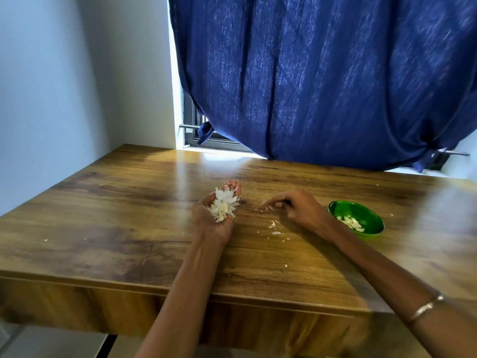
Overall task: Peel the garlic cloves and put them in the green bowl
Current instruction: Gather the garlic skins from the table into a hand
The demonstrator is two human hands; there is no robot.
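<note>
Cupping a heap of papery garlic skins (pixel 223 205) in an upturned palm, the left hand (pixel 218 215) rests near the middle of the tabletop (pixel 116 202), its fingers curled loosely round the pile so that it holds the waste. The right hand (pixel 296 206) lies just beside it toward the right edge, fingers bent down onto the wood and seemingly pinching at small scraps (pixel 275 226) scattered there; whether it really grips one is too small to tell. The green bowl (pixel 371 215) stands close behind the right wrist, nearer the right edge, with pale peeled garlic cloves (pixel 349 223) lying in its bottom. No unpeeled clove can be made out on the table, so the peeling looks largely finished and tidying appears to be the step in hand. The skins are light and stick out past the fingers, so a tilt of the palm or a draught from the window behind the blue curtain (pixel 322 78) could scatter them. The right forearm also sits near the bowl and could nudge it.
</note>
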